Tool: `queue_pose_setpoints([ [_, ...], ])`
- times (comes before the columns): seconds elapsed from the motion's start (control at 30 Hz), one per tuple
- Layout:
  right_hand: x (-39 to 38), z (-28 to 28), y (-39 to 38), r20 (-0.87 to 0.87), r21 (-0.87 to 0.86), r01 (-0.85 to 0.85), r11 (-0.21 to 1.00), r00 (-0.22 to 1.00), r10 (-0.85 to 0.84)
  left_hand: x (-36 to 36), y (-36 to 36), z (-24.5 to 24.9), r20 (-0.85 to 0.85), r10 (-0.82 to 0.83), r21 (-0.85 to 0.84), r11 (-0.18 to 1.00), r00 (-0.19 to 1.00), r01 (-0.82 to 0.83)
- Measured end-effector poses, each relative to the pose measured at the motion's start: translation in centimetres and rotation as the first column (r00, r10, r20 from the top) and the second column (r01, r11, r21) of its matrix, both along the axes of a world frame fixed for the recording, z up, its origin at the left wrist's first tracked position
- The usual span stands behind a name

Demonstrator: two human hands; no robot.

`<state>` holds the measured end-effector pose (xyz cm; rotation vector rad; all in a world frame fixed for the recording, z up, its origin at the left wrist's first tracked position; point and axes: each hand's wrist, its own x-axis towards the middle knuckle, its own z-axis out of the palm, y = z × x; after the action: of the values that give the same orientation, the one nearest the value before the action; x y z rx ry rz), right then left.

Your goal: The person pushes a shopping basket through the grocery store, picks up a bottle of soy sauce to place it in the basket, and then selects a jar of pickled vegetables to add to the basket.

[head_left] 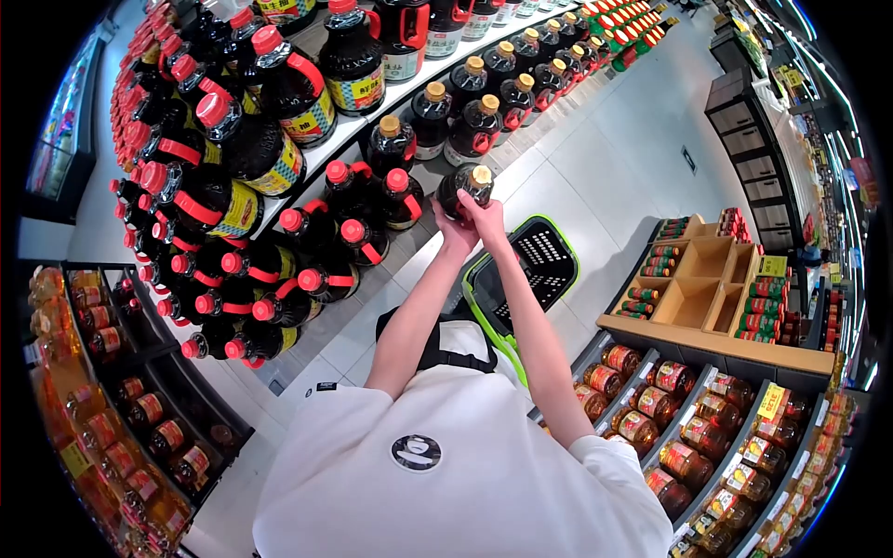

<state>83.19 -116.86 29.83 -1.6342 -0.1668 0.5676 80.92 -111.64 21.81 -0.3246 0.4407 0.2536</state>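
A dark soy sauce bottle (pixel 461 189) with a gold cap is held out in front of me, cap tilted away and up. My left hand (pixel 450 226) closes around its left and lower side. From the right, my right hand (pixel 485 219) grips the same bottle, so both hands cover much of its lower part. Just beyond and left of it stand similar gold-capped bottles (pixel 472 126) in a row at the shelf's foot. Below and right of my hands is a black shopping basket (pixel 540 264) with a bright green rim, partly hidden by my right forearm.
Red-capped soy sauce bottles (pixel 293 93) crowd the tiered display at left. Shelves of oil bottles (pixel 121 456) stand at lower left. At right are a wooden display stand (pixel 693 279) with small jars and slanted racks of jars (pixel 684 460). Pale floor tiles (pixel 595 177) run between.
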Motion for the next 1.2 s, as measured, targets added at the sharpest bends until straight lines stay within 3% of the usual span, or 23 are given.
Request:
queue_pose_setpoints([
  [0.07,-0.6,-0.3,-1.1,-0.007,-0.011,0.01,1.0,1.0,-0.01,-0.5,-0.8,-0.7,0.081,0.045,0.078,0.996,0.996,-0.052],
  [0.13,-1.8,-0.2,-2.2,-0.037,-0.047,0.006,0.999,0.999,-0.008,-1.0,-1.3,-0.7,0.094,-0.014,0.078,0.997,0.995,0.006],
  [0.2,-3.0,-0.2,-2.5,0.134,0.03,0.016,0.999,0.991,-0.02,-1.5,-2.3,-2.2,0.227,-0.053,0.159,0.987,0.972,0.017],
  [0.23,-3.7,0.3,-2.8,0.325,-0.012,-0.073,0.997,0.943,0.073,-0.8,-3.2,-6.7,0.312,-0.057,0.205,0.979,0.948,-0.008],
  [0.3,-4.4,0.8,-4.0,0.706,-0.422,-0.019,0.907,0.621,0.341,-2.0,-4.2,-4.9,0.314,-0.102,0.208,0.978,0.944,0.036],
  [0.33,-4.8,0.2,-4.5,0.73,-0.451,0.058,0.891,0.599,0.33,-2.7,-4.6,-2.9,0.298,-0.124,0.199,0.978,0.946,0.066],
  [0.37,-5.2,0.7,-5.0,0.727,-0.453,0.064,0.889,0.604,0.326,-3.1,-4.9,-1.6,0.295,-0.147,0.192,0.977,0.944,0.093],
  [0.43,-6.1,3.5,-5.6,0.541,-0.342,-0.109,0.933,0.79,0.29,-3.7,-5.5,0.6,0.31,-0.188,0.201,0.971,0.932,0.129],
  [0.63,-7.9,11.4,-7.2,0.479,-0.313,-0.081,0.946,0.847,0.231,-5.6,-5.4,9.0,0.394,-0.316,0.259,0.939,0.863,0.225],
  [0.7,-8.9,14.5,-8.1,0.606,-0.3,-0.087,0.95,0.752,0.26,-6.7,-4.8,12.3,0.428,-0.355,0.281,0.926,0.831,0.252],
  [0.8,-10.7,16.5,-9.5,0.652,-0.255,-0.177,0.951,0.694,0.304,-8.9,-3.9,16.8,0.466,-0.409,0.282,0.909,0.785,0.306],
  [0.83,-10.9,17.1,-9.6,0.75,-0.226,-0.244,0.943,0.575,0.328,-9.5,-3.8,17.8,0.477,-0.42,0.275,0.905,0.772,0.323],
  [1.03,-14.4,21.7,-9.8,0.806,-0.044,-0.426,0.904,0.519,0.284,-12.5,-3.1,22.0,0.52,-0.46,0.229,0.887,0.719,0.402],
  [1.2,-15.2,23.4,-10.8,0.83,-0.045,-0.498,0.866,0.463,0.31,-13.0,-2.8,23.1,0.467,-0.495,0.185,0.865,0.733,0.467],
])
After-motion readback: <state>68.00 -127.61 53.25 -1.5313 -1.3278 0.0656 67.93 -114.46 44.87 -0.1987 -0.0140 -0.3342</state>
